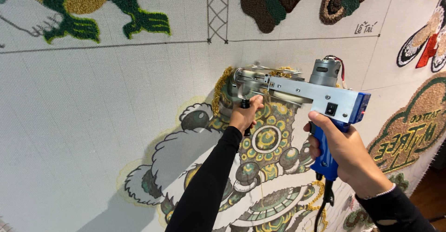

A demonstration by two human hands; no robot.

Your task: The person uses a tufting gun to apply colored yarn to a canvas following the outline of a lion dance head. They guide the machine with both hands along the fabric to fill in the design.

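Tufting gun point(297, 90) pressed to the cloth point(93, 120).
My left hand point(244, 116) clamps its front handle; my right hand point(346, 155) wraps the blue grip.

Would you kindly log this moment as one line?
left hand: front grip | right hand: blue handle | tufting gun: on cloth

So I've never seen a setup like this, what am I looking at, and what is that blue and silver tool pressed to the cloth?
There is no robot here. One camera on the person's head looks along both arms. The right hand wraps the blue handle of a silver metal tufting gun; the left hand holds its small black front grip. The gun's nose meets a stretched grey cloth, at a gold yarn strip topping a half-tufted green, white and gold lion-dance head design. Other tufted pictures sit around it.
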